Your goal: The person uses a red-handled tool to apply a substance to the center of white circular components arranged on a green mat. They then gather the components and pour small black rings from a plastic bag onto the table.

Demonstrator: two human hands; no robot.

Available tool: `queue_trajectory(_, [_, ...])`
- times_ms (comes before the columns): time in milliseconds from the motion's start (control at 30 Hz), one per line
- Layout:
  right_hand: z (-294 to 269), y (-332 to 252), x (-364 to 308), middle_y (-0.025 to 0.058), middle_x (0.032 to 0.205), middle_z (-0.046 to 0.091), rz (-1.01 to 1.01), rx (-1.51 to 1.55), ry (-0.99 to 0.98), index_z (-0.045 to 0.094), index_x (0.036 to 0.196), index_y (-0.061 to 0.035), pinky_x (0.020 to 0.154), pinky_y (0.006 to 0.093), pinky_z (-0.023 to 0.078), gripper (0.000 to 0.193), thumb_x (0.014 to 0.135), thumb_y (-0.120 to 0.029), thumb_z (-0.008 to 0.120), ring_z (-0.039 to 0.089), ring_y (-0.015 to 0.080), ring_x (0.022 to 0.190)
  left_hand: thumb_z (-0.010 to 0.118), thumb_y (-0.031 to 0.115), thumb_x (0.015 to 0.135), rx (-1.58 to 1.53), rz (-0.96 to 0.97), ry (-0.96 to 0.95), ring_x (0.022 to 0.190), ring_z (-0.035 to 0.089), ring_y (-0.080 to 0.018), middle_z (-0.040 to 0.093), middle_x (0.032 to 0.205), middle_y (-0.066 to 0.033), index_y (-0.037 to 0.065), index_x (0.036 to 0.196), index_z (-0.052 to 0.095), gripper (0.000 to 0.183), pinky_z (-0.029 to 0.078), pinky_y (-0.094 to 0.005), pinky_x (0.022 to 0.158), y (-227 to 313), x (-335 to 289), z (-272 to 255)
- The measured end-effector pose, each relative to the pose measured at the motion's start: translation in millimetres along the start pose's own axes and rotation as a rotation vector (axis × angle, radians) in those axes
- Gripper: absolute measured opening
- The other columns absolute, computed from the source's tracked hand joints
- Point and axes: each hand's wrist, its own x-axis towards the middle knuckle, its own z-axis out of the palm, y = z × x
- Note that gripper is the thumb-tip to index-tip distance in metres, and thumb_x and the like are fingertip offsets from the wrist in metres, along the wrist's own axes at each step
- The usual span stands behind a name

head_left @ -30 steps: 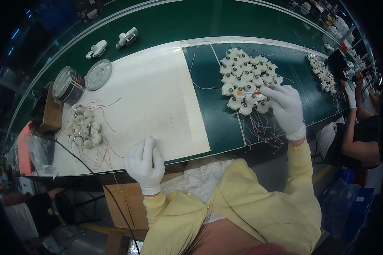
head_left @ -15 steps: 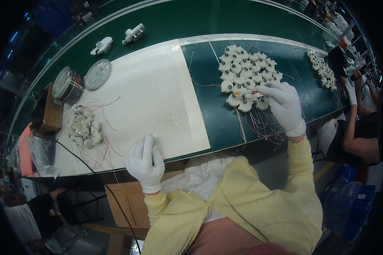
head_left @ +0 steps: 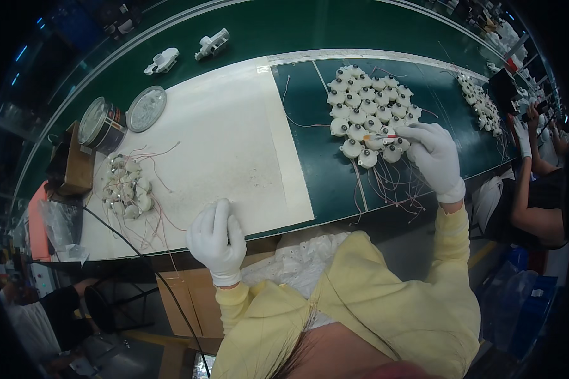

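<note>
My white-gloved right hand [head_left: 436, 160] pinches a slim paintbrush [head_left: 385, 136] with a reddish handle and an orange-tan tip. The brush reaches left over the near rows of a cluster of small round cream-white motors [head_left: 370, 112], each with a dark knob on top. Thin pinkish wires [head_left: 392, 189] trail from the cluster toward the table's near edge. At that edge, on the white sheet [head_left: 234, 139], my gloved left hand [head_left: 217, 243] rests with loosely bent fingers and nothing visible in it.
A heap of wired motors [head_left: 126, 186] lies left, near an open tub [head_left: 101, 123] and its round lid [head_left: 146, 109]. A black cable [head_left: 117, 234] crosses the near-left edge. White plastic parts [head_left: 162, 61] sit on the green belt [head_left: 259, 31]. More motors [head_left: 480, 104] and a co-worker [head_left: 531, 183] are right.
My right hand and the brush have shifted slightly right over the motors. The white plastic parts on the green belt have slid right. My left hand stays almost still.
</note>
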Motion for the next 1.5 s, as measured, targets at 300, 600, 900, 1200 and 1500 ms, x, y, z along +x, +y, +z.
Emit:
queue_trajectory(300, [-6, -8, -21, 0.0101, 0.098, 0.074, 0.347, 0.453, -0.134, 0.073, 0.113, 0.0025, 0.069, 0.0265, 0.051, 0.023, 0.093, -0.001, 0.063, 0.067, 0.0146, 0.076, 0.071, 0.008, 0.083, 0.024, 0.029, 0.033, 0.091, 0.069, -0.0310, 0.073, 0.103, -0.0109, 0.003, 0.112, 0.073, 0.030, 0.050, -0.0394, 0.076, -3, 0, 4])
queue_trajectory(600, [16, -19, -3, 0.0079, 0.081, 0.072, 0.103, 0.230, -0.117, 0.075, 0.112, -0.0018, 0.070, 0.0339, 0.050, 0.024, 0.090, -0.004, 0.064, 0.065, 0.0208, 0.074, 0.071, 0.008, 0.083, 0.027, 0.038, 0.036, 0.089, 0.069, -0.0314, 0.073, 0.102, -0.0112, 0.002, 0.111, 0.073, 0.029, 0.051, -0.0401, 0.076, -3, 0, 3])
queue_trajectory(900, [12, -7, -10, 0.0070, 0.081, 0.074, 0.089, 0.238, -0.121, 0.075, 0.110, -0.0017, 0.073, 0.0357, 0.051, 0.024, 0.089, -0.003, 0.063, 0.067, 0.0232, 0.078, 0.070, 0.007, 0.084, 0.005, 0.024, 0.026, 0.091, 0.069, -0.0323, 0.073, 0.104, -0.0121, 0.002, 0.113, 0.073, 0.029, 0.051, -0.0409, 0.078, -3, 0, 2])
queue_trajectory(1200, [-7, -17, -24, 0.0098, 0.086, 0.075, 0.162, 0.253, -0.134, 0.074, 0.112, -0.0009, 0.072, 0.0319, 0.053, 0.023, 0.092, 0.000, 0.062, 0.070, 0.0217, 0.076, 0.068, 0.005, 0.086, -0.001, 0.015, 0.017, 0.093, 0.069, -0.0325, 0.073, 0.107, -0.0133, 0.001, 0.115, 0.073, 0.029, 0.051, -0.0411, 0.081, -3, -3, 3])
queue_trajectory(1500, [5, -13, -29, 0.0113, 0.088, 0.076, 0.176, 0.282, -0.160, 0.074, 0.113, -0.0010, 0.073, 0.0324, 0.053, 0.025, 0.091, 0.000, 0.063, 0.071, 0.0224, 0.078, 0.070, 0.007, 0.083, 0.014, 0.040, 0.039, 0.087, 0.069, -0.0322, 0.073, 0.101, -0.0124, 0.001, 0.111, 0.073, 0.029, 0.052, -0.0406, 0.075, -2, 2, 3])
